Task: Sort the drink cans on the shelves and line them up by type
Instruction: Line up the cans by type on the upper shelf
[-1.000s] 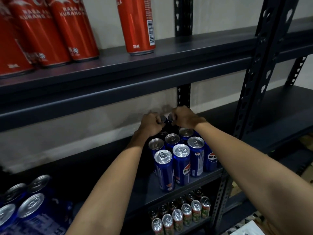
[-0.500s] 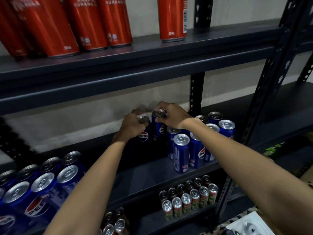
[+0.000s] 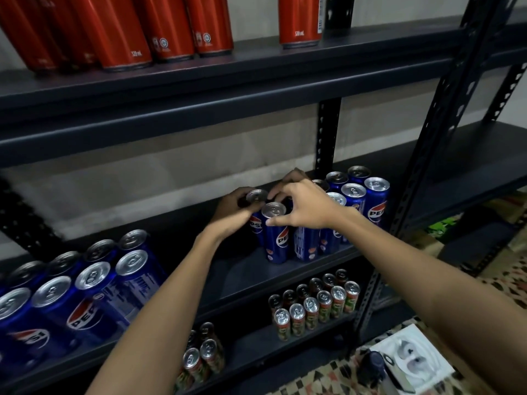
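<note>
On the dark middle shelf my left hand grips a blue Pepsi can near its top. Right beside it my right hand curls over a second blue Pepsi can, thumb on its rim. Both cans stand upright and touch each other at the left end of a cluster of blue Pepsi cans. Whether the left-hand can rests on the shelf is hidden. Another group of blue Pepsi cans fills the shelf's left part.
Tall red cans stand on the top shelf, one red can apart to the right. Small green-and-red cans sit on the lower shelf. A steel upright rises at the right; beyond it, bare shelf.
Both hands have brought their two blue cans forward and slightly down, from behind the cluster to its left front. My view has swung left, showing more of the left can group.
</note>
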